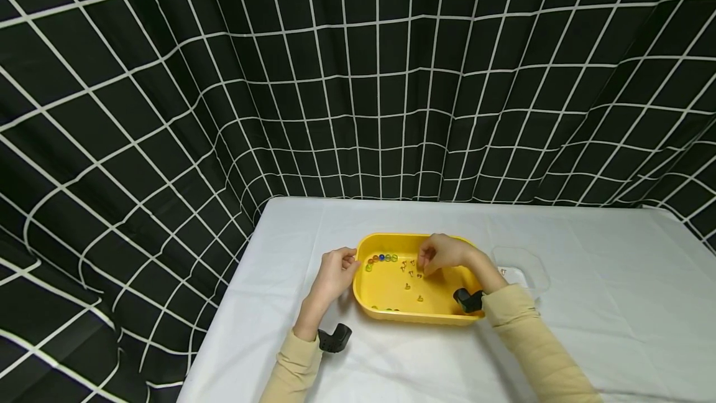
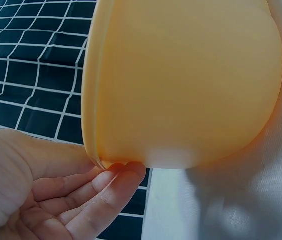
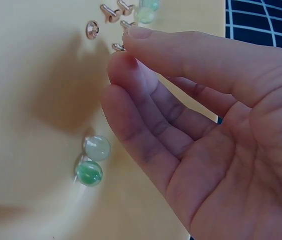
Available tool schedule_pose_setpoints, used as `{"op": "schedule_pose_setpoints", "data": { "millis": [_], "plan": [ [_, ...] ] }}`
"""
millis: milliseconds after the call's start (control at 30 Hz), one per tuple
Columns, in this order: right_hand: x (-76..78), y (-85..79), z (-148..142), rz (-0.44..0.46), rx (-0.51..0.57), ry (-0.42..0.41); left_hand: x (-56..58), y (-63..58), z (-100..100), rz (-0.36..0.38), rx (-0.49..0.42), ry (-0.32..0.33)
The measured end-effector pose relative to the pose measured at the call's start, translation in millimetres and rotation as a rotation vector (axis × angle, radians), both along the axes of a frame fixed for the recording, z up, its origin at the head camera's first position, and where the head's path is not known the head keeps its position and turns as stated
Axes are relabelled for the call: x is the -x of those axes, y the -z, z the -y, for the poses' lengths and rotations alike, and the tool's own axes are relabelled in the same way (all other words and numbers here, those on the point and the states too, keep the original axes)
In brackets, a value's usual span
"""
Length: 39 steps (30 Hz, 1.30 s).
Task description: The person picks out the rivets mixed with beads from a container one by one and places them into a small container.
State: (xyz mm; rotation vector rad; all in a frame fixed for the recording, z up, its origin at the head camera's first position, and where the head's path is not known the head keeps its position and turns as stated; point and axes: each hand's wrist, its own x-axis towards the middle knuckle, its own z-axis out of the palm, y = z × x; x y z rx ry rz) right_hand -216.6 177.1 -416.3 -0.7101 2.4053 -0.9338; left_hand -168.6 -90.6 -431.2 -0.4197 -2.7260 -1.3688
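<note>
My left hand (image 1: 334,277) pinches the left rim of a yellow plastic tub (image 1: 366,303) between thumb and fingers; the left wrist view shows the tub's outer wall (image 2: 190,85) close up. Inside the tub, my right hand (image 1: 444,252) reaches down with bent fingers and the thumb close to the index finger. Several copper-coloured push pins (image 3: 92,30) lie by its fingertips, one of them at the thumb and index tips; whether that one is held cannot be seen. Green glass marbles (image 3: 89,173) rest below the fingers in the right wrist view.
A row of coloured marbles (image 1: 382,257) lines the tub's far left corner. To the right of the tub stands a clear plastic container (image 1: 531,257), with small copper-coloured bits near it. A white cloth (image 1: 610,291) covers the table; a black gridded curtain (image 1: 391,92) hangs behind.
</note>
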Motion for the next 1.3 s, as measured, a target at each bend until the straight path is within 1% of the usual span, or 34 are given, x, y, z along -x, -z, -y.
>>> {"op": "schedule_pose_setpoints", "data": {
  "millis": [200,567,933,1300],
  "plan": [
    [-1.6,0.9,2.9,0.010,-0.007,0.000,-0.3,-0.1,-0.3,0.000,-0.006,0.002],
    [-0.9,8.6,5.7,0.011,0.016,-0.030,-0.5,1.5,-0.4,0.000,0.003,0.003],
    [-0.8,11.7,9.2,-0.028,-0.017,-0.022,-0.3,0.8,-1.1,0.020,0.005,-0.002],
    [-0.9,14.2,11.0,-0.029,-0.039,-0.001,0.5,-1.0,-0.6,0.015,0.003,0.001]
  ]
}}
